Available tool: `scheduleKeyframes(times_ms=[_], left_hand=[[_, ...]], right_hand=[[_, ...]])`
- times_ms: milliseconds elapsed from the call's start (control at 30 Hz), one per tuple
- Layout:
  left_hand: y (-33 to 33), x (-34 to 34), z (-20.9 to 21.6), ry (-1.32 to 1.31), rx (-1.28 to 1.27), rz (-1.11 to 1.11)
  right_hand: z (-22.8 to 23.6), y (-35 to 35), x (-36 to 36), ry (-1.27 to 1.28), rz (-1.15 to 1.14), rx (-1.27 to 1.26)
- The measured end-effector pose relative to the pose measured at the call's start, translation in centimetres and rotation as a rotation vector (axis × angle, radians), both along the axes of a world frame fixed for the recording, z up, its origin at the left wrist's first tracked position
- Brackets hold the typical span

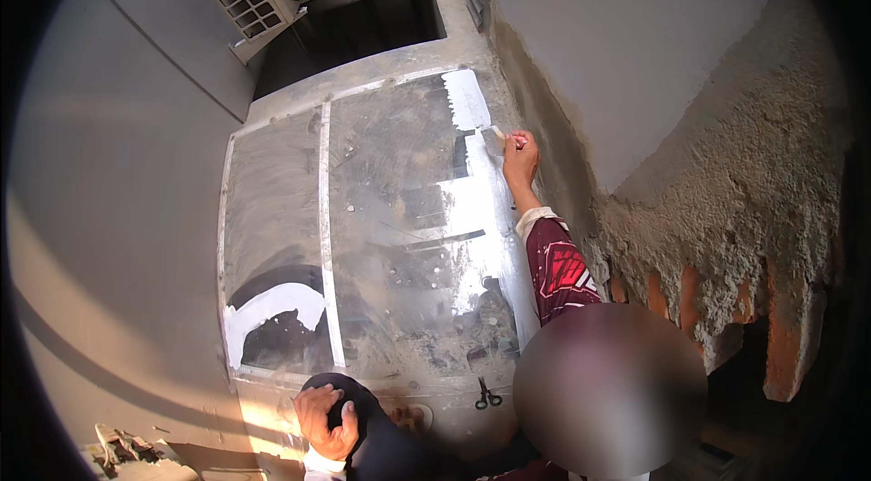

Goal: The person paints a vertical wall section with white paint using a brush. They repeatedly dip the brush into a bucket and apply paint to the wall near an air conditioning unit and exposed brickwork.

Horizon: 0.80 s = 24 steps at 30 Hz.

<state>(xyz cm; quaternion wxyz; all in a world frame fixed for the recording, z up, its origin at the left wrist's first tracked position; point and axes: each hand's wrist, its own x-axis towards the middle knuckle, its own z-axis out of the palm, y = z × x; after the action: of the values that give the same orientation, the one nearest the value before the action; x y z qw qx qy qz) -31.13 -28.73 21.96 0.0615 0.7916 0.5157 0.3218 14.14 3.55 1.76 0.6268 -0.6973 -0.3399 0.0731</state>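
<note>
1. The white coating [470, 100] lies along the right edge of the grey slab [381, 154], running from its far right corner down toward the near right corner.
2. It looks bright and solid near the far corner, with a ragged, toothed left side; farther down it turns patchy, with grey showing through and dark damp-looking areas beside it.
3. A separate curved patch [281, 301] of the same white sits at the slab's near left corner, arching over a dark area.
4. The right hand [521, 152], below a maroon sleeve [555, 265], is closed around a small pale tool [496, 132] at the right edge, its tip by the coating; its exact kind is too small to tell.
5. The left hand [328, 419] is partly open, fingers loosely bent and thumb apart, on a dark-clothed knee [365, 404] by the near edge.
6. Scissors [488, 396] lie near that edge, right of the knee.
</note>
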Motion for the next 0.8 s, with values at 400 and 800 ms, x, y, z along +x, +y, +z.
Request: scheduleKeyframes(times_ms=[400,800], left_hand=[[-4.2,0.0,0.6,0.251,-0.080,0.083],[-1.8,1.1,0.3,0.170,0.024,0.020]], right_hand=[[-3.2,2.2,1.2,-0.056,0.039,0.020],[-3.4,-0.6,2.3,-0.166,0.089,-0.041]])
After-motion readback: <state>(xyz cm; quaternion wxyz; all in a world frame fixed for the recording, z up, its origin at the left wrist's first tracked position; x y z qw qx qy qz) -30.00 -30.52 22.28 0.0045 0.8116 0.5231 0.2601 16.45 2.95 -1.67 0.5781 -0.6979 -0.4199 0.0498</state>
